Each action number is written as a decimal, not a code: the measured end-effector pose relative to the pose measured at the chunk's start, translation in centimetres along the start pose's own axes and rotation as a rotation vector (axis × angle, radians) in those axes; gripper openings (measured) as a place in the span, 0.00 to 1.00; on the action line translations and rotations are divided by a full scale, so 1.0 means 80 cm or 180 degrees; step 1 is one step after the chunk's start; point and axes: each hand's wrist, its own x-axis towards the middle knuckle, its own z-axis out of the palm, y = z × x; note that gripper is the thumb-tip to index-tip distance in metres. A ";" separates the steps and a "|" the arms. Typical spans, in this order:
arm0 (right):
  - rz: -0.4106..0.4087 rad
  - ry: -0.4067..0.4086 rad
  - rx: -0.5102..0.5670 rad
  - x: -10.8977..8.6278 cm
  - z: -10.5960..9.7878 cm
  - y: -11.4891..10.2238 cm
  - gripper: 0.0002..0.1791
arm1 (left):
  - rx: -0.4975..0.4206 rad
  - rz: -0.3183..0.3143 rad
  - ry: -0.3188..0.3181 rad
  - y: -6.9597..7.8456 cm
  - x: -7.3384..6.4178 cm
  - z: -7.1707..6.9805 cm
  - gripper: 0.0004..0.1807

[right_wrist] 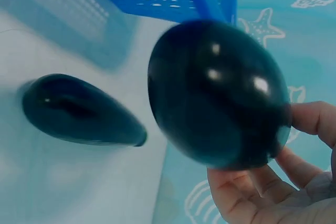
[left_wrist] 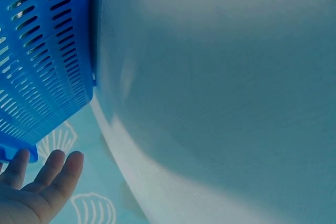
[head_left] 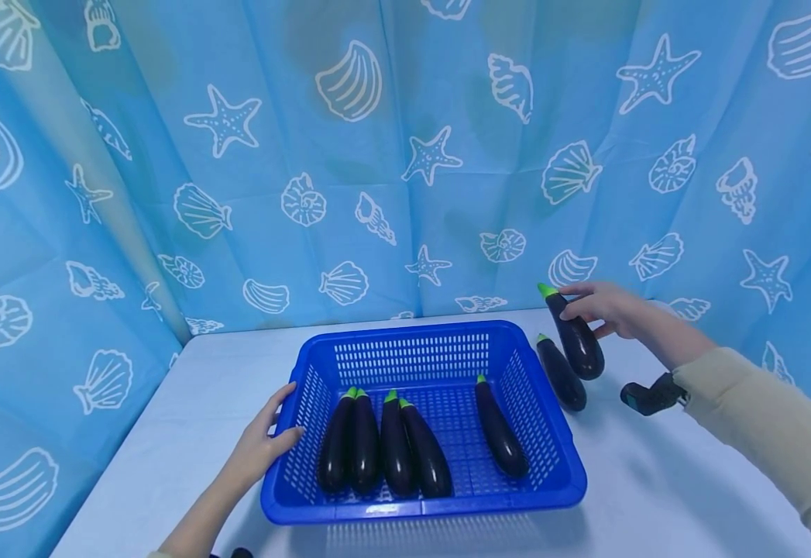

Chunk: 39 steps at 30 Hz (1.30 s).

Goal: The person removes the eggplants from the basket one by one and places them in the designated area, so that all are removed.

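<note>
One eggplant (head_left: pixel 578 341) is pinched by the right hand (head_left: pixel 607 306) toward its green stalk end (head_left: pixel 547 290), presumably so the heavy end can hang clear; a second eggplant (head_left: pixel 558 376) is laid below it on the worktop (head_left: pixel 189 434), just beside the blue basket (head_left: pixel 489 505). The basket's left rim is only touched by the loosely extended left hand (head_left: pixel 262 442), likely for steadying, so the held eggplant is set well apart from that hand, across the basket.

Curtained nook: seashell-print curtain (head_left: pixel 377 271), white table (head_left: pixel 189 434)
</note>
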 end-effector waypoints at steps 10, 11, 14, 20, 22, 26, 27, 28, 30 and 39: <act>0.0000 0.0039 0.0141 0.006 0.006 0.038 0.38 | -0.0028 0.0021 0.0009 -0.001 0.000 0.000 0.38; -0.0003 0.0037 0.0143 0.007 0.006 0.043 0.38 | -0.0029 0.0019 0.0010 -0.001 0.000 0.000 0.38; -0.0005 0.0020 0.0150 0.010 0.008 0.055 0.38 | -0.0039 0.0014 0.0011 -0.002 0.001 0.001 0.38; 0.0193 0.0072 0.0212 0.016 0.017 0.077 0.38 | -0.0045 0.0005 0.0022 -0.001 0.000 0.001 0.38; 0.0291 0.0095 0.0240 0.020 0.020 0.085 0.38 | -0.0045 0.0003 0.0024 -0.001 -0.001 0.000 0.38; 0.0438 0.0145 0.0290 0.025 0.026 0.100 0.38 | -0.0038 0.0019 0.0023 0.000 -0.001 0.000 0.38; 0.0456 0.0147 0.0296 0.026 0.027 0.103 0.38 | -0.0028 0.0026 0.0022 0.000 -0.001 0.000 0.38; 0.0463 0.0148 0.0306 0.027 0.028 0.105 0.38 | -0.0017 0.0034 0.0024 0.000 0.000 0.000 0.38; 0.0463 0.0122 0.0323 0.028 0.028 0.110 0.38 | 0.0002 0.0045 0.0029 0.001 0.000 0.000 0.38; 0.0452 0.0242 0.0269 0.036 0.042 0.122 0.36 | -0.0009 0.0029 0.0047 0.002 0.000 -0.001 0.39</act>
